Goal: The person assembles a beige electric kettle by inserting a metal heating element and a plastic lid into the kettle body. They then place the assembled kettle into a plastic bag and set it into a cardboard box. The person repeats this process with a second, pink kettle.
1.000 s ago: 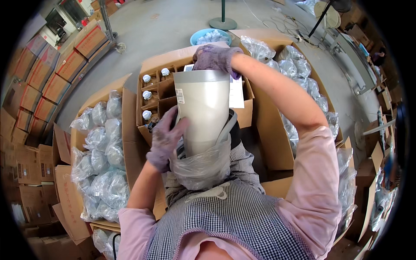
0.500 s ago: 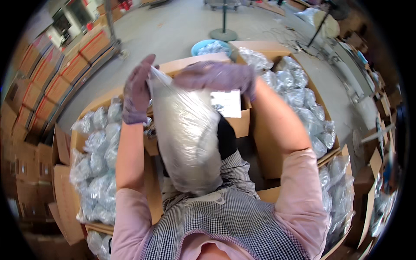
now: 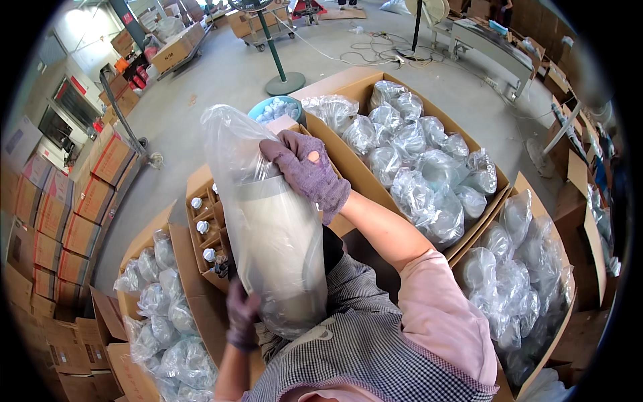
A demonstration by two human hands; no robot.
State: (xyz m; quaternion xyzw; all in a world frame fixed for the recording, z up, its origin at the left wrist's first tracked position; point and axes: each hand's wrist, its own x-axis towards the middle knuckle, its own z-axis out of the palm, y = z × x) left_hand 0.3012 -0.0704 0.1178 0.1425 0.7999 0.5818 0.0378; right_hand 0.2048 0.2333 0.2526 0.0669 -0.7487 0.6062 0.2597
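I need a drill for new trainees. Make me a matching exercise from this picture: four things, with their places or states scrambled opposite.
Column one
1. Right hand
2. Pale cylinder
3. Blue basin
4. Stacked cartons

Column two
A. Inside a clear bag
B. At the far left of the view
C. Gloved and touching that bag's upper part
D. Holding small pale pieces

Right pairs: 1-C, 2-A, 3-D, 4-B
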